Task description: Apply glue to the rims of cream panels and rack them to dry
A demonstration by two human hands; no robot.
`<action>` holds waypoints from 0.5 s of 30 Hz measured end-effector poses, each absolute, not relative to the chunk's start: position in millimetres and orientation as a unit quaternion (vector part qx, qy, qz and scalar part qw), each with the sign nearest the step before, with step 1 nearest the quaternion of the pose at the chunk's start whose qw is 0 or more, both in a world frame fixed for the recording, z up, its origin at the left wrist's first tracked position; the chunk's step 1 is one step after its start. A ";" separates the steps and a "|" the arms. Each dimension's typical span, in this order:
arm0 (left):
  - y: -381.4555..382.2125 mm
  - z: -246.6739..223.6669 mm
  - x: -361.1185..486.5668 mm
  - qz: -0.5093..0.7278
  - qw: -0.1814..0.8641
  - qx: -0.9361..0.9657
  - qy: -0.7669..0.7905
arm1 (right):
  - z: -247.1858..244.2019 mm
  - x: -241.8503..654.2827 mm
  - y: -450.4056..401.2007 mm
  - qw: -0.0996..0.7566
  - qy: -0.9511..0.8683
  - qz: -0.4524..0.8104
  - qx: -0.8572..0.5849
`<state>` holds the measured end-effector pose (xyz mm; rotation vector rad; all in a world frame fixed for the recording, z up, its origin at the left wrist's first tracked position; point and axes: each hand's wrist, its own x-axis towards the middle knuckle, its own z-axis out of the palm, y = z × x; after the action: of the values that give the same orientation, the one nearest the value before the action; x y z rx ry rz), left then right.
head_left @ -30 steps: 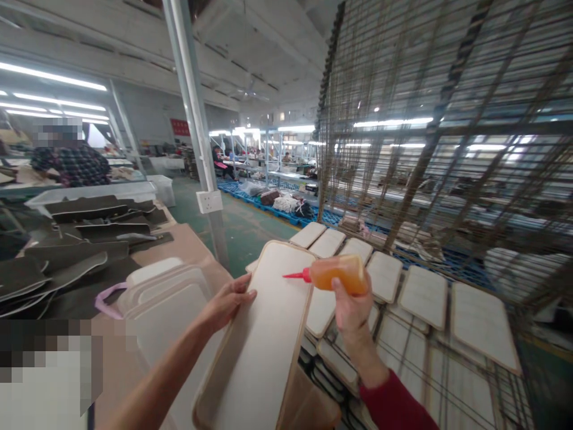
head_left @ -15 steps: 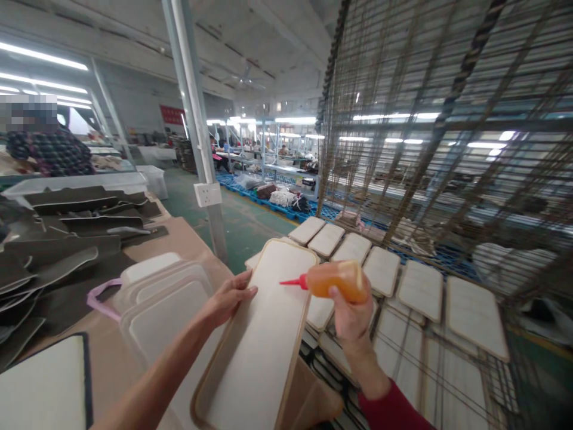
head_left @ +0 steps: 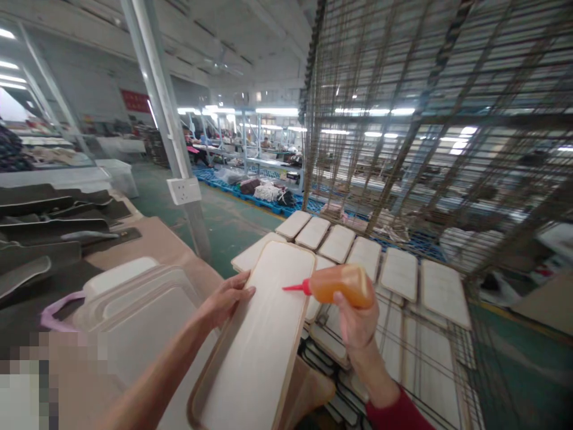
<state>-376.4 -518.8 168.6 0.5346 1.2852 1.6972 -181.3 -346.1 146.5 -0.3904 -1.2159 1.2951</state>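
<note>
My left hand (head_left: 229, 300) grips the left edge of a long white panel (head_left: 264, 322) with rounded corners and a tan rim, thumb on its face. The panel is tilted up in front of me. In my right hand (head_left: 358, 322) is a squeeze bottle (head_left: 340, 285) of amber liquid, held sideways. Its red nozzle (head_left: 295, 288) points left over the upper part of the panel; whether the tip touches the surface I cannot tell. Below my left hand, pale panels with raised rims (head_left: 152, 310) lie stacked on the table.
To the right, a wire rack (head_left: 465, 364) bears rows of similar white panels (head_left: 398, 273); wire shelves (head_left: 380, 107) tilt up above it. Dark cut pieces (head_left: 40, 239) cover the tan table (head_left: 156, 239) at left. A metal post (head_left: 174, 125) with a socket box stands beyond the table.
My view has turned to the right, so the surroundings shift left. Both hands keep their holds on the panel and the squeeze bottle, with the nozzle still over the panel.
</note>
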 end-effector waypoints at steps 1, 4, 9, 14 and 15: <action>-515.5 170.8 -372.5 0.689 0.462 0.212 0.517 | 149.9 -184.1 -337.4 0.626 -0.515 0.560 -0.171; -502.7 174.3 -365.0 0.701 0.459 0.182 0.515 | 142.0 -175.3 -334.9 0.599 -0.513 0.587 -0.183; -478.1 161.0 -369.7 0.721 0.393 0.099 0.562 | 109.2 -119.6 -373.1 0.465 -0.520 0.688 -0.199; -440.7 134.6 -372.6 0.686 0.351 0.045 0.636 | 136.0 -54.3 -329.4 0.575 -0.348 0.699 -0.243; -430.0 128.4 -369.5 0.678 0.350 0.042 0.645 | 142.4 -37.5 -311.9 0.612 -0.310 0.682 -0.252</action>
<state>-369.5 -430.0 128.4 0.1080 1.6718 1.7564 -37.5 -311.9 142.4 -0.5807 -0.7161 1.5737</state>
